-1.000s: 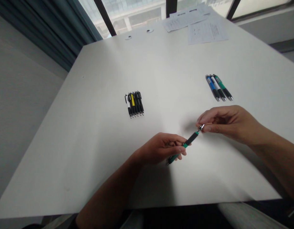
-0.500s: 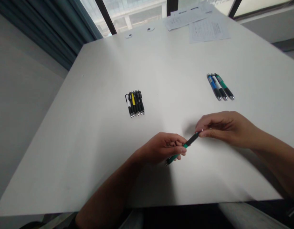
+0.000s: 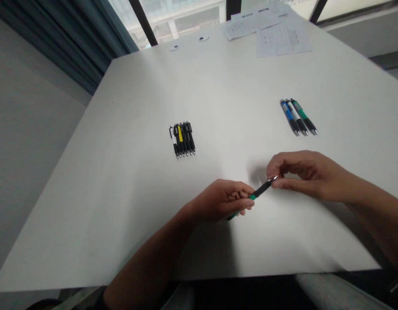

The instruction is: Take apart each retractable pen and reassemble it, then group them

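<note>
My left hand (image 3: 225, 200) pinches the green barrel of a pen (image 3: 262, 189) between thumb and fingers. The pen is held slanting above the tabletop, its black grip and silver tip pointing up to the right. At that tip, my right hand (image 3: 304, 172) has thumb and forefinger closed on the metal cone. Part of the barrel is hidden behind my left thumb. Beyond the right hand lie three pens (image 3: 299, 117) side by side, with blue, white and green barrels.
A row of several black-gripped pens (image 3: 182, 140), one with a white barrel and one with yellow, lies left of centre on the white table (image 3: 128, 129). Written papers (image 3: 283, 41) rest at the far edge. Two small round pieces (image 3: 203, 39) sit near the window.
The right fingers have shifted slightly at the pen's tip, and more of the silver cone shows. My left hand has moved very slightly right with the pen.
</note>
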`<state>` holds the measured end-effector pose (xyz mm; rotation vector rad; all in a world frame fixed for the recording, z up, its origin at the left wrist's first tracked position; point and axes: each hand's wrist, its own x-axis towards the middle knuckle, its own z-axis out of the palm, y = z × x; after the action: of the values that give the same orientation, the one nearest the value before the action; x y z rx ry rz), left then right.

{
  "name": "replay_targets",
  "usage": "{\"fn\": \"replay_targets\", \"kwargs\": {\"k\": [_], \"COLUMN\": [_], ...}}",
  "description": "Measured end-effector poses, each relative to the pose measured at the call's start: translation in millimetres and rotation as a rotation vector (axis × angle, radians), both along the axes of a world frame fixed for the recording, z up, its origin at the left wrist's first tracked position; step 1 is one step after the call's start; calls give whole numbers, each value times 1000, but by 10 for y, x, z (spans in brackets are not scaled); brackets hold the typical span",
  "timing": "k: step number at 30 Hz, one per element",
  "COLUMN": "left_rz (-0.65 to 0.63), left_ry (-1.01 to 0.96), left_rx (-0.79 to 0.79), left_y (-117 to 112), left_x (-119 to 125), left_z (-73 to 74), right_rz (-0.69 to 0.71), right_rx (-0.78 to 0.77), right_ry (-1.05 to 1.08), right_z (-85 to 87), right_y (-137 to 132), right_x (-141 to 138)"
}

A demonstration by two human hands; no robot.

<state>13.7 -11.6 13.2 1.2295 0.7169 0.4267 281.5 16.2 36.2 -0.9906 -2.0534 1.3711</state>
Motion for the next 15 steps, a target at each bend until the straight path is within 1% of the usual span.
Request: {"fn": "replay_targets", "kwargs": {"k": [5,10,15], "left_rz": [-19,-11,-15], "left_ry": [20,34,34], "left_rx": [46,51,72], "left_y": [-1,-5,-10], "left_x": [-9,-5,-3], "left_z": [4,4,11], "right_rz": [3,36,93], "right_rx": [116,64,63], "right_ry": [-147,-89,-158], "right_z": [-14,-19,-33], "right_y": [10,11,4], "right_x": [-14,7,-2]}}
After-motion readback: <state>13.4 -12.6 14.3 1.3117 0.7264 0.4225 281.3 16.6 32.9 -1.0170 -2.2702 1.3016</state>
